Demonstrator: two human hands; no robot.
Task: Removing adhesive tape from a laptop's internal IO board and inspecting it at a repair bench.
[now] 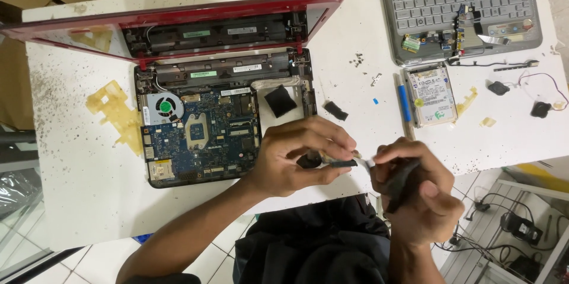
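My left hand (299, 156) pinches a small dark laptop part with a flat strip (338, 162) just over the table's near edge. My right hand (418, 192) grips a black-handled tool (400, 183) whose tip meets that part. Left of my hands lies an opened red laptop (178, 20), its lid tilted back. Its blue motherboard (204, 133) and round fan (163, 107) are exposed.
A grey laptop keyboard deck (459, 5) with small boards on it sits at the far right. Below it lie a hard drive (432, 94), a blue pen-like tool (404, 101), loose screws (357, 58), black pads (278, 101) and yellow tape scraps (115, 112). Cables lie on the floor at the right.
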